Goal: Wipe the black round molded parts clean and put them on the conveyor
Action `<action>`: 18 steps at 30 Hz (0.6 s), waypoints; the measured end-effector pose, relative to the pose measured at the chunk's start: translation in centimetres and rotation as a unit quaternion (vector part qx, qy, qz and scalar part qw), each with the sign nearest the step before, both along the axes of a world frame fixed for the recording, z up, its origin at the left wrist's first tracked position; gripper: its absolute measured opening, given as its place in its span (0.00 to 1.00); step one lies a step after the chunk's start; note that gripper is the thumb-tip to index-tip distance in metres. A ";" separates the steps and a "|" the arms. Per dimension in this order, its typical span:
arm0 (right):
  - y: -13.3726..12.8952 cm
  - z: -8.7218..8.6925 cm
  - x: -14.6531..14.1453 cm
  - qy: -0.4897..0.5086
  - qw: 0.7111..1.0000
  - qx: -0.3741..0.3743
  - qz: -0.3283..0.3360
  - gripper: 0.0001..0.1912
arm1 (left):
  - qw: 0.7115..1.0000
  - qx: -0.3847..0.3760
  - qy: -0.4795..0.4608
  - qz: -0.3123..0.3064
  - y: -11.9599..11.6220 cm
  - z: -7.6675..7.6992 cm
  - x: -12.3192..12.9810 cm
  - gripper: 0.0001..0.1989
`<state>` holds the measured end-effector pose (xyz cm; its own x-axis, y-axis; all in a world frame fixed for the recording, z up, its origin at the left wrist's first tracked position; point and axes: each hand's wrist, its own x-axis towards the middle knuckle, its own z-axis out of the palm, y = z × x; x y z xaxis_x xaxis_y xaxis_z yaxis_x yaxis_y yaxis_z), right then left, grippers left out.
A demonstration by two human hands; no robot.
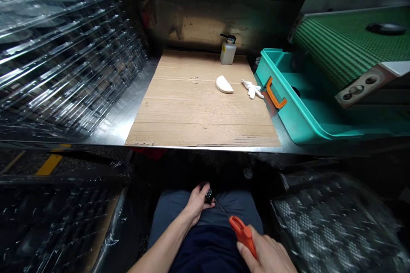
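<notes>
Above my lap, my left hand (199, 204) is closed around a small black part (209, 196) with light glints on it; its exact kind I cannot make out. My right hand (269, 252) grips an orange long-necked lighter (244, 235). Its thin dark metal neck points up and left, with the tip close to the black part; whether they touch I cannot tell, and no flame shows. On the cardboard sheet (192, 106) beyond my knees lie a white half-round pad (224, 85) and a crumpled white cloth-like piece (253, 89).
A pump bottle (228, 51) stands at the cardboard's back edge. To the right sits a teal bin (288, 115) with an orange handle, below a green conveyor belt (349, 42) carrying a black part. Clear plastic trays (64, 59) are stacked left; more bagged trays (336, 217) flank my legs.
</notes>
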<state>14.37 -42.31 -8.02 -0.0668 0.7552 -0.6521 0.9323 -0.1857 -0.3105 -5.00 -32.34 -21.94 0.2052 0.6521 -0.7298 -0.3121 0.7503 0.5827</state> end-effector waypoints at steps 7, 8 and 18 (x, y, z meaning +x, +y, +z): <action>0.3 0.1 -0.9 -0.005 1.000 -0.013 0.005 0.15 | 0.981 -0.143 -0.120 0.055 0.8 0.0 -1.0 0.25; 0.3 0.1 -0.9 -0.005 1.000 -0.013 0.006 0.16 | 0.980 -0.144 -0.127 0.054 0.8 0.1 -1.1 0.25; 0.0 -0.2 0.9 0.024 0.998 0.033 -0.037 0.16 | 0.998 0.022 -0.051 -0.029 0.1 0.8 -0.7 0.29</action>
<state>15.31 -42.32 -8.24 -0.0381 0.8002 -0.5985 0.9006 -0.2320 -0.3675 -5.74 -32.22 -21.15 0.3145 0.6677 -0.6748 -0.3279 0.7435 0.5828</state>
